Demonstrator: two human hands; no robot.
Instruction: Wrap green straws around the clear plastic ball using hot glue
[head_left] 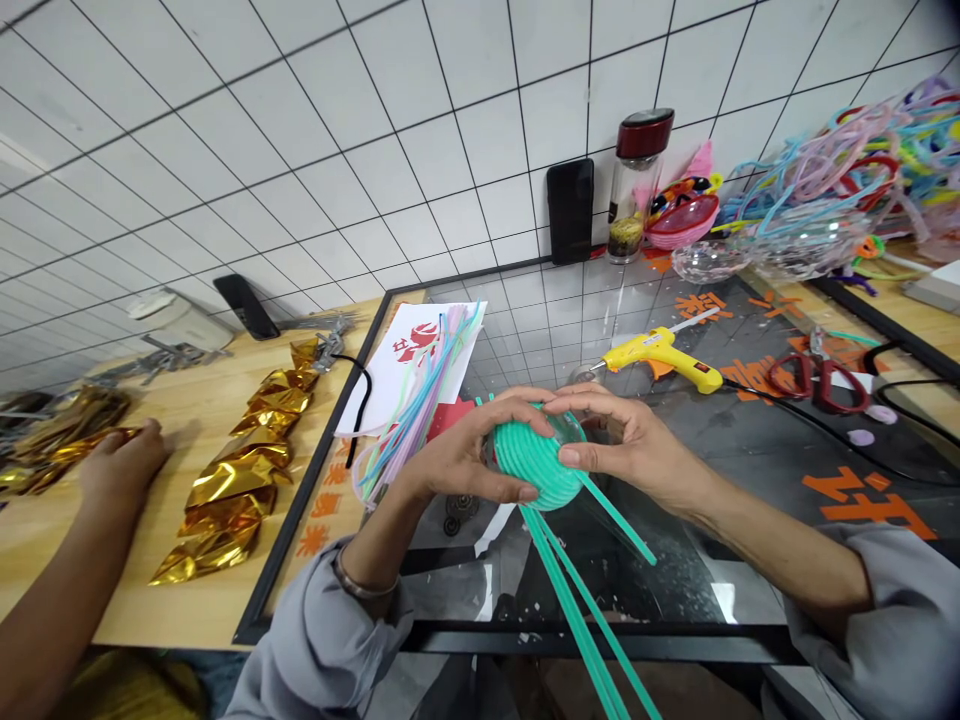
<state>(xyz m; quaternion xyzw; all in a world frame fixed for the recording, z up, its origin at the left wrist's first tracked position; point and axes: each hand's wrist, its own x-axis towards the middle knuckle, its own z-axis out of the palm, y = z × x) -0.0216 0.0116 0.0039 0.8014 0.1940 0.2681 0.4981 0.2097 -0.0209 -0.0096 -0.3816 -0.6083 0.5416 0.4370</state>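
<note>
Between my two hands is a rounded form wound with rows of turquoise pipe cleaners [534, 470]; a clear, shiny patch shows at its upper right. My left hand [461, 450] curves round its left side, thumb below and fingers over the top. From the right, my right hand [634, 432] grips it with thumb and fingers, the fingertips of both hands meeting above. Several long turquoise pipe cleaner ends [581, 630] hang from the underside toward me, and a shorter end [621, 522] sticks out to the lower right. The far side of the form is hidden.
A yellow glue gun [664, 358] lies beyond my right hand, with red-handled scissors [821, 380] farther right. Pastel pipe cleaners [420, 400] lie on white paper at left. Gold foil [232, 480] and another person's hand [124, 465] are farther left. A glass bottle [637, 190] stands behind.
</note>
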